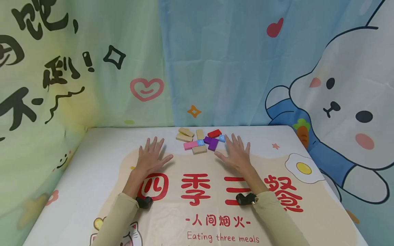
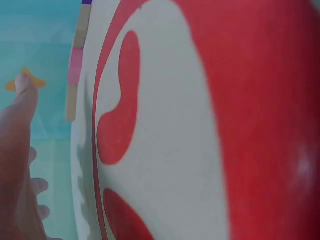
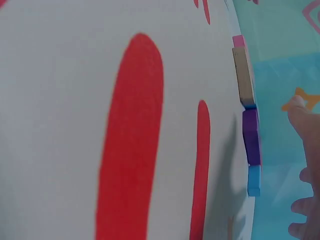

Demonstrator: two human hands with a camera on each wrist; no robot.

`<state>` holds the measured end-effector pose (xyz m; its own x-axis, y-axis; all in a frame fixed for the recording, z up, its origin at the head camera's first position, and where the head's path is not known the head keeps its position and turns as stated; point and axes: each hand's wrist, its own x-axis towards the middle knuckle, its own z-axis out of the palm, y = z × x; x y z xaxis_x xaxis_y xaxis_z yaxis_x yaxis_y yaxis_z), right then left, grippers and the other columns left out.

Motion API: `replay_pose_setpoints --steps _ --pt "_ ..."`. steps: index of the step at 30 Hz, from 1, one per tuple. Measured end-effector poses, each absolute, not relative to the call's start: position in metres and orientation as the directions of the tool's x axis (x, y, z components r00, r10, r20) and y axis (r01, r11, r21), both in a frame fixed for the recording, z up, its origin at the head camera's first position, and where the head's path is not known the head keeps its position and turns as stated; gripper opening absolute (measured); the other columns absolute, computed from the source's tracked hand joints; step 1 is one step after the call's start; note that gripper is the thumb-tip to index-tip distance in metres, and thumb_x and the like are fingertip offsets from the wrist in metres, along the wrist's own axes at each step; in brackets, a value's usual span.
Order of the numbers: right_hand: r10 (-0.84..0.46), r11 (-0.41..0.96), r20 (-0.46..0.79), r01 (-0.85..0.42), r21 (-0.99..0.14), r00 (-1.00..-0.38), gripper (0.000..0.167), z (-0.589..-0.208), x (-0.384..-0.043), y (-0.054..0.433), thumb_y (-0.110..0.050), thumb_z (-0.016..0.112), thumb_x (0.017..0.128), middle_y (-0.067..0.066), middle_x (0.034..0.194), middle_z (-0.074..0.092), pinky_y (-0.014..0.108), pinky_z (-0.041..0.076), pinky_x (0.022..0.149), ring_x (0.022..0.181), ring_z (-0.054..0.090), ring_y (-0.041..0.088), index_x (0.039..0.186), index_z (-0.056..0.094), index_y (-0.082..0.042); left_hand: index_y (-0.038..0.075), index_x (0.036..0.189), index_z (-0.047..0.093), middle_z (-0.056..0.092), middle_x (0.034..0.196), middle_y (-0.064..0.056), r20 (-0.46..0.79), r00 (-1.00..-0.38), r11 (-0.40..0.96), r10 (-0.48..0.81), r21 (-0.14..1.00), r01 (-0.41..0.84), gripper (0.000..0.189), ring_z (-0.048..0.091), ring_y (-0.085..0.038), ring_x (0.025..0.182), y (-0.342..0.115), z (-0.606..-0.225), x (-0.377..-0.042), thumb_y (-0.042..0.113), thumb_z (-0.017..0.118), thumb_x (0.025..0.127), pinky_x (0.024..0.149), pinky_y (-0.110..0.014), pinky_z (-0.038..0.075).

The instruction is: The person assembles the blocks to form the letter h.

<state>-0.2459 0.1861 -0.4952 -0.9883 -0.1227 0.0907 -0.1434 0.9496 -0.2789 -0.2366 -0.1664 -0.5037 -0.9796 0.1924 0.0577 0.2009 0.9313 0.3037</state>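
Note:
A loose cluster of small rectangular blocks lies toward the back of the table: several plain wooden blocks (image 1: 199,149), a pink block (image 1: 190,145), purple blocks (image 1: 213,144), blue blocks (image 1: 222,138) and a red block (image 1: 214,133). To the left of the cluster is my left hand (image 1: 150,158), fingers spread and holding nothing. My right hand (image 1: 237,155) is on the other side, also spread and without anything in it. Its fingertips come close to a blue block; whether they touch I cannot tell. In the right wrist view, a purple block (image 3: 251,137) stands beyond the hand's shadow.
A printed cloth (image 1: 197,171) with red characters and a fried egg picture (image 1: 304,168) covers the table. Behind it hangs a curtain (image 1: 215,68) with cartoon prints, reaching the table's back edge. Small black cameras (image 1: 245,199) sit on both wrists.

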Motion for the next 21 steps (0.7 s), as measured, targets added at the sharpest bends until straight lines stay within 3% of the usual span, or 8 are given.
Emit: replay_pose_setpoints --steps 12,21 --pt "-0.157 0.926 0.060 -0.168 -0.338 -0.986 0.086 -0.496 -0.243 0.161 -0.066 0.051 0.085 0.015 0.161 0.022 0.071 0.004 0.113 0.149 0.015 0.040 0.152 0.032 -0.016 0.019 0.155 0.022 0.019 0.162 -0.014 0.046 -0.974 0.924 0.220 0.312 0.223 0.086 0.012 -0.042 0.149 -0.156 -0.503 -0.236 0.064 0.052 0.088 0.114 -0.068 0.015" --pt "-0.156 0.935 0.070 -0.170 -0.311 -0.985 0.083 -0.503 -0.241 0.149 -0.068 0.050 0.085 0.015 0.160 0.025 0.069 0.007 0.114 0.149 0.018 0.038 0.148 0.040 -0.014 0.015 0.152 0.030 0.026 0.158 -0.018 0.123 -0.957 0.887 0.263 0.360 0.290 0.082 0.022 -0.046 0.145 -0.150 -0.503 -0.231 0.059 0.055 0.088 0.112 -0.068 0.019"
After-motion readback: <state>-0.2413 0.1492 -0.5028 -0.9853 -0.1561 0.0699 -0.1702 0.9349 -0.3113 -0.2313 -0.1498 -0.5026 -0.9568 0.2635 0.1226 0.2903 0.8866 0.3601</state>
